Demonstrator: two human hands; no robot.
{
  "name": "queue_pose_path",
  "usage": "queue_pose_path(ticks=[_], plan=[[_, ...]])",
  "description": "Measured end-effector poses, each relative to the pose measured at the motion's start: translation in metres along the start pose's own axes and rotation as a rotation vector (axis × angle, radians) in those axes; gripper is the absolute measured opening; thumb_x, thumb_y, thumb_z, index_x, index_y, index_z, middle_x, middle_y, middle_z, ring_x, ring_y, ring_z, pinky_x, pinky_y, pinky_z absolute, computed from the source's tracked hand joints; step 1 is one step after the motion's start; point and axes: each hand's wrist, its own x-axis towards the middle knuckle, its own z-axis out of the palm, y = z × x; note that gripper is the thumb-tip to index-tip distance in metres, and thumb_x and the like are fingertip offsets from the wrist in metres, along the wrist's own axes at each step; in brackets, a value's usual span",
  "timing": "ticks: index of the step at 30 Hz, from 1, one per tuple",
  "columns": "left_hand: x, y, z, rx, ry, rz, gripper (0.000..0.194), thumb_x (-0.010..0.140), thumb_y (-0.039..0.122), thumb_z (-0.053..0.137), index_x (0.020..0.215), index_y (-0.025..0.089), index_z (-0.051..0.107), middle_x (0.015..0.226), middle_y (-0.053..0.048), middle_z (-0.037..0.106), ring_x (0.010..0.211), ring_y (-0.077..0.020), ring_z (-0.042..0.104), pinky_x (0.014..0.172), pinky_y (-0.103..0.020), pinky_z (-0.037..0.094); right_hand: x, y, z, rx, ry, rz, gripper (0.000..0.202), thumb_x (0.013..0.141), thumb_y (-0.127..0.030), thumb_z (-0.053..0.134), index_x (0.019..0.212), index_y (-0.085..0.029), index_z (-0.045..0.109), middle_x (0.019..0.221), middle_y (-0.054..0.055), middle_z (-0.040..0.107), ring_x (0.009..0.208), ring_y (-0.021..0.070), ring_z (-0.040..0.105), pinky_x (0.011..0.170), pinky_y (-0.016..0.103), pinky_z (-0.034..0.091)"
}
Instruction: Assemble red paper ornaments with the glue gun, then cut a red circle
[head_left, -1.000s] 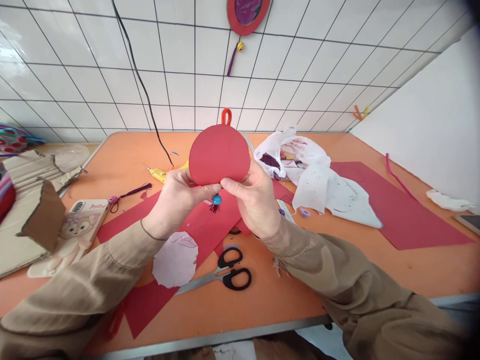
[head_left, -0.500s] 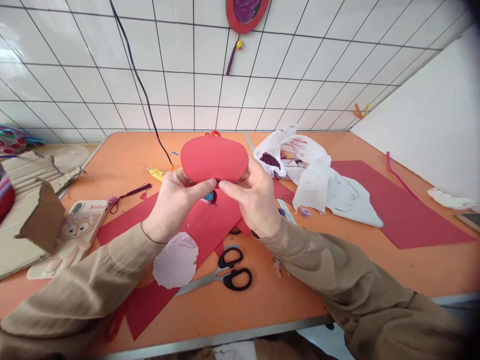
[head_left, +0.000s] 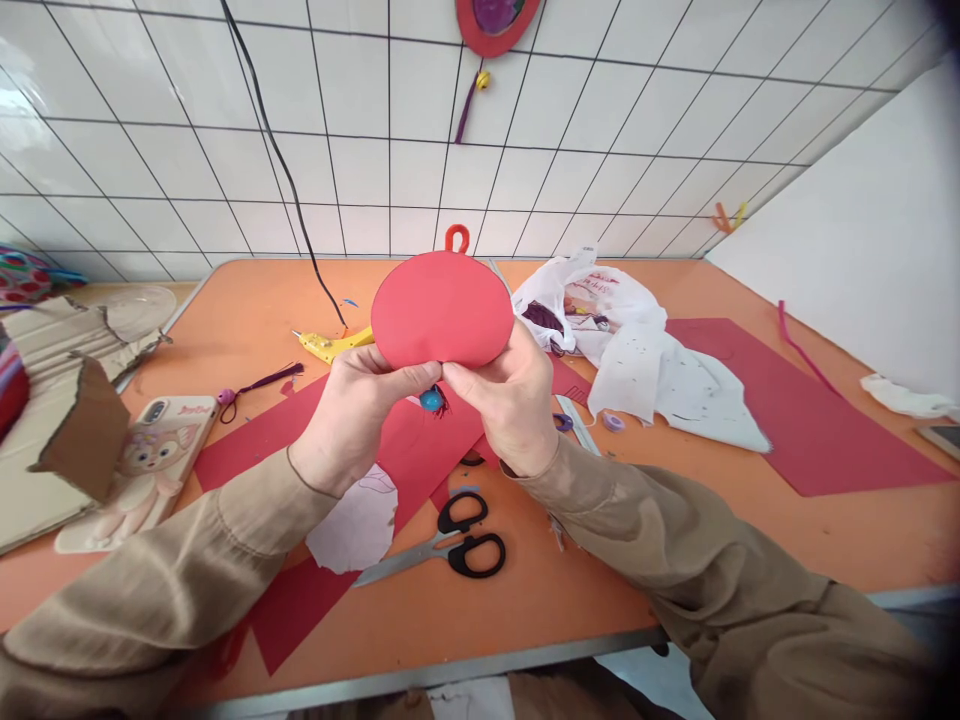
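Observation:
Between my two hands, upright above the table, is a round red paper disc (head_left: 442, 305). My left hand (head_left: 349, 400) grips its lower left edge, thumb in front and fingers behind. On the lower right my right hand (head_left: 517, 395) pinches it the same way, and the thumb tips almost meet at the bottom. A red loop (head_left: 457, 238) sticks up over the disc's top edge. Just under my thumbs hangs a blue bead (head_left: 431, 400) with a dark tassel. What my fingers touch behind the disc is hidden.
Black-handled scissors (head_left: 450, 545) and a white paper circle (head_left: 356, 525) lie in front. Left are a yellow glue gun (head_left: 330, 345), a beaded tassel (head_left: 259, 388), a phone (head_left: 161, 450) and cardboard (head_left: 82, 430). A plastic bag (head_left: 600, 300) and red paper (head_left: 810, 430) lie right.
The disc has tilted more upright and shifted slightly right. More of the red loop above it and of the blue bead below it now shows. Both hands keep their hold.

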Motion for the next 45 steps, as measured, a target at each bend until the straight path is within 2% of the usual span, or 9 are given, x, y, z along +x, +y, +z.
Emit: queue_pose_path(ticks=[7, 12, 17, 25, 32, 38, 45], plan=[[0.0, 0.002, 0.002, 0.017, -0.038, 0.058, 0.007, 0.068, 0.018, 0.081, 0.074, 0.02, 0.079, 0.066, 0.0, 0.069, 0.06, -0.0154, 0.059, 0.06, -0.031, 0.052, 0.002, -0.001, -0.002, 0.095, -0.009, 0.047, 0.03, 0.071, -0.022, 0.078, 0.096, -0.024, 0.062, 0.092, 0.0, 0.071, 0.088, 0.0192, 0.068, 0.08, 0.038, 0.061], [0.001, 0.002, 0.003, 0.028, -0.014, 0.057, 0.004, 0.068, 0.017, 0.079, 0.066, 0.018, 0.076, 0.06, 0.001, 0.066, 0.058, -0.0148, 0.058, 0.063, -0.032, 0.055, 0.0, 0.001, -0.004, 0.091, -0.022, 0.034, 0.024, 0.072, -0.021, 0.079, 0.091, -0.024, 0.064, 0.09, -0.001, 0.072, 0.087, 0.0183, 0.069, 0.081, 0.037, 0.06], [0.001, 0.0, 0.002, 0.072, 0.027, 0.06, 0.003, 0.068, 0.017, 0.08, 0.069, 0.019, 0.078, 0.064, 0.001, 0.069, 0.064, -0.0148, 0.061, 0.064, -0.028, 0.053, -0.001, 0.003, -0.004, 0.095, -0.037, 0.04, 0.02, 0.074, -0.022, 0.077, 0.09, -0.023, 0.066, 0.091, 0.0, 0.072, 0.088, 0.0181, 0.068, 0.081, 0.037, 0.06], [0.0, -0.001, 0.001, 0.119, 0.008, 0.073, 0.009, 0.066, 0.02, 0.084, 0.073, 0.018, 0.078, 0.068, -0.001, 0.073, 0.065, -0.0179, 0.065, 0.067, -0.033, 0.056, 0.002, 0.003, -0.005, 0.08, -0.046, 0.048, 0.023, 0.071, -0.024, 0.08, 0.089, -0.024, 0.066, 0.09, 0.001, 0.073, 0.088, 0.0195, 0.068, 0.079, 0.038, 0.06], [0.006, -0.007, -0.007, 0.011, -0.075, 0.012, 0.013, 0.066, 0.019, 0.085, 0.078, 0.019, 0.08, 0.074, -0.003, 0.077, 0.07, -0.0173, 0.067, 0.071, -0.031, 0.056, 0.002, 0.0, -0.008, 0.118, -0.047, 0.142, 0.014, 0.077, -0.031, 0.075, 0.084, -0.022, 0.067, 0.085, 0.0, 0.071, 0.078, 0.016, 0.065, 0.077, 0.035, 0.059], [0.006, -0.006, -0.008, -0.053, -0.091, -0.036, 0.007, 0.079, 0.025, 0.076, 0.079, 0.021, 0.081, 0.076, -0.004, 0.076, 0.074, -0.0178, 0.065, 0.071, -0.032, 0.055, 0.003, 0.003, -0.009, 0.113, -0.064, 0.151, 0.013, 0.079, -0.03, 0.075, 0.088, -0.022, 0.07, 0.092, 0.002, 0.073, 0.088, 0.0189, 0.067, 0.085, 0.038, 0.057], [0.009, -0.002, -0.011, -0.085, -0.066, -0.11, 0.016, 0.077, 0.032, 0.077, 0.069, 0.018, 0.077, 0.076, -0.006, 0.074, 0.067, -0.0177, 0.061, 0.068, -0.035, 0.054, 0.007, 0.003, -0.01, 0.115, -0.13, 0.192, 0.014, 0.082, -0.035, 0.073, 0.087, -0.023, 0.068, 0.09, 0.001, 0.073, 0.089, 0.0195, 0.068, 0.089, 0.04, 0.057]])
